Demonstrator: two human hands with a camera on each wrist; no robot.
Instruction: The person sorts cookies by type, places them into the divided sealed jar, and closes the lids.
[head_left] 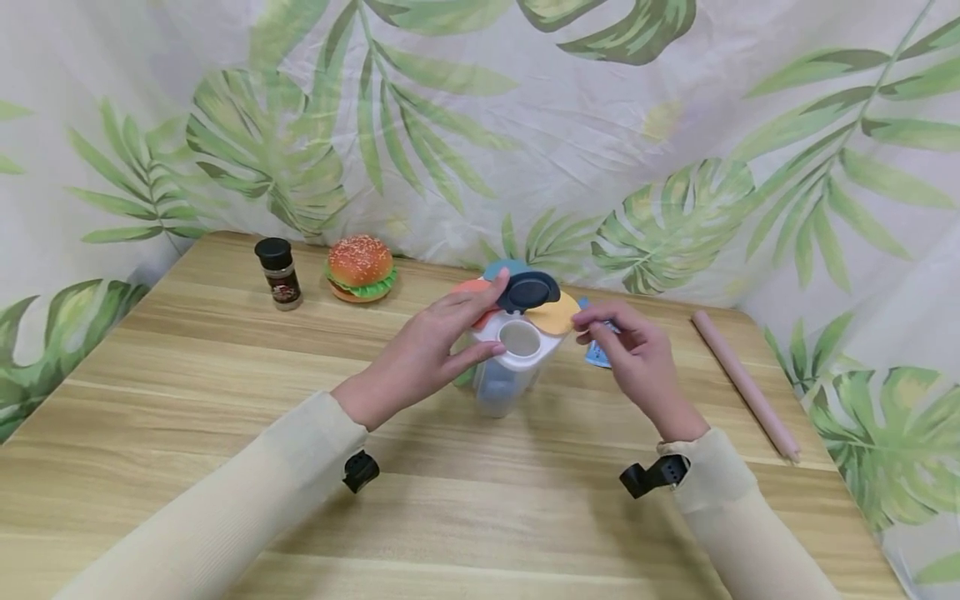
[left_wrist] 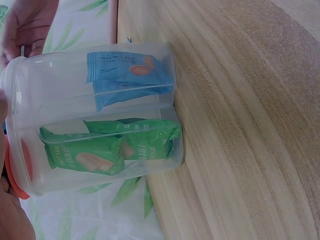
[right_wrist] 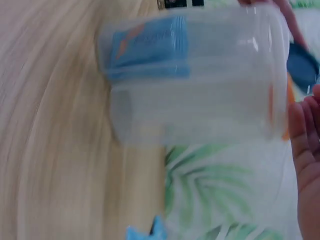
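Observation:
A clear plastic storage canister (head_left: 517, 360) with a white rim stands upright on the table. Its dark navy flap lid (head_left: 528, 290) is raised over a round opening; red, blue and yellow lids (head_left: 555, 315) cover other sections. My left hand (head_left: 431, 346) grips the top, thumb on the white rim and index finger beside the navy flap. The fingertips of my right hand (head_left: 633, 354) are at the yellow lid's outer edge, fingers loosely bent. Through the wall show blue snack packets (left_wrist: 127, 75) in one compartment and green ones (left_wrist: 90, 155) in another.
Just behind my right hand lies a blue packet (head_left: 597, 357) on the table. A pink rolling pin-like rod (head_left: 746, 383) is at the right. To the left stand a black-capped seasoning jar (head_left: 281, 279) and a toy-like hamburger (head_left: 362, 267). A leaf-print cloth (head_left: 450, 125) hangs behind.

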